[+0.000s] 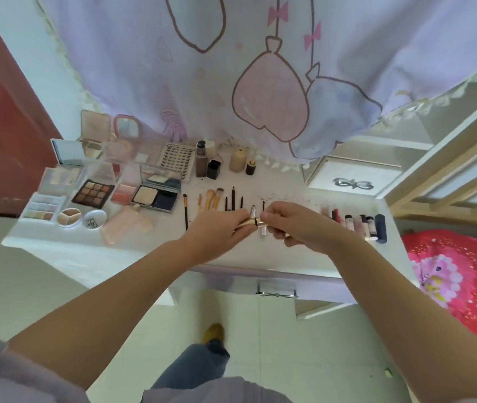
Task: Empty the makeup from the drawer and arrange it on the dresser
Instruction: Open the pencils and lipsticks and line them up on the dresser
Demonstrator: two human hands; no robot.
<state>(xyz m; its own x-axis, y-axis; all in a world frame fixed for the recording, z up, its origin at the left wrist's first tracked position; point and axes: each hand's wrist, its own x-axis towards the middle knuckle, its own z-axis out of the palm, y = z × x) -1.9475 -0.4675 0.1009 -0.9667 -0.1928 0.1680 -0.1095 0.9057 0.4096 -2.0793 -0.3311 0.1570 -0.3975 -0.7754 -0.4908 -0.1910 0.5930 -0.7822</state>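
I have both hands over the dresser's (65,257) front edge: left hand (217,228) grips a gold lipstick tube (249,222), right hand (292,225) pinches its end. Arranging step, I judge; next, lay it beside the lipsticks (356,222) toward the right edge.

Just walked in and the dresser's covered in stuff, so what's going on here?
A person is laying makeup out on the white dresser. Both hands hold one gold tube: left hand grips its body, right hand pinches its end. Palettes, brushes and lip products already lie in rows.
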